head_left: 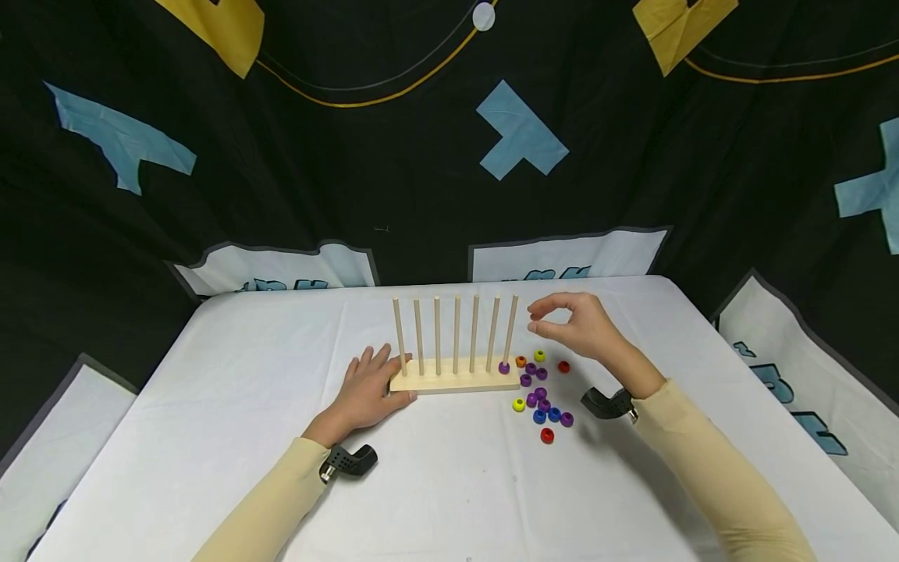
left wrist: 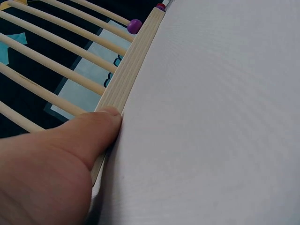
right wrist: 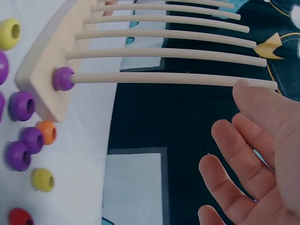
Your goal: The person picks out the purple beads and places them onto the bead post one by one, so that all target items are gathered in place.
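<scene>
A pale wooden peg stand (head_left: 449, 380) has a row of several upright pegs. A purple bead (head_left: 504, 368) sits at the bottom of its rightmost peg, against the base. My left hand (head_left: 365, 392) holds the stand's left end, thumb along the front edge and index finger behind; the thumb (left wrist: 93, 129) shows pressed on the wood in the left wrist view. Just right of the rightmost peg's top, my right hand (head_left: 579, 324) is raised with fingers loosely curved. In the right wrist view, nothing lies between the right fingers (right wrist: 229, 136) and thumb.
Loose beads lie right of the stand: purple beads (head_left: 540, 393), a blue bead (head_left: 539, 417), a yellow bead (head_left: 518, 405), a red bead (head_left: 547, 435) and an orange bead (head_left: 520, 361). All rest on a white-covered table (head_left: 449, 484). A black curtain (head_left: 421, 179) hangs behind it.
</scene>
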Tool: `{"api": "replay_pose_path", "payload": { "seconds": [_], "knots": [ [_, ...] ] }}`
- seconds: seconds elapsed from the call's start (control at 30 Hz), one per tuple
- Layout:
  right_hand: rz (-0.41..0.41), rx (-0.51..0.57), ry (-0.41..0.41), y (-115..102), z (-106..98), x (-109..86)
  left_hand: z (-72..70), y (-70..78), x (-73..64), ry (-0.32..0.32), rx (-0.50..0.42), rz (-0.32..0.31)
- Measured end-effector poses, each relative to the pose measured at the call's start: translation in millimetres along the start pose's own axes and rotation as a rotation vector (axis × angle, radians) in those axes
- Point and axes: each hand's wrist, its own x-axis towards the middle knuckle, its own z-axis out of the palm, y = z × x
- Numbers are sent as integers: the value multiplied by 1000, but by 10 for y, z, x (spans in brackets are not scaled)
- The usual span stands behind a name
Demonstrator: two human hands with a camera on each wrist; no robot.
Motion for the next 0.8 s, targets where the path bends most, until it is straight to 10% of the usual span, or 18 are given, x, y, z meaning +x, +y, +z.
{"api": "replay_pose_path", "payload": {
  "seconds": [0.8],
  "knots": [
    [110,27,-30,497,320,-383,3,-1,1,-2,3,7]
  ]
}}
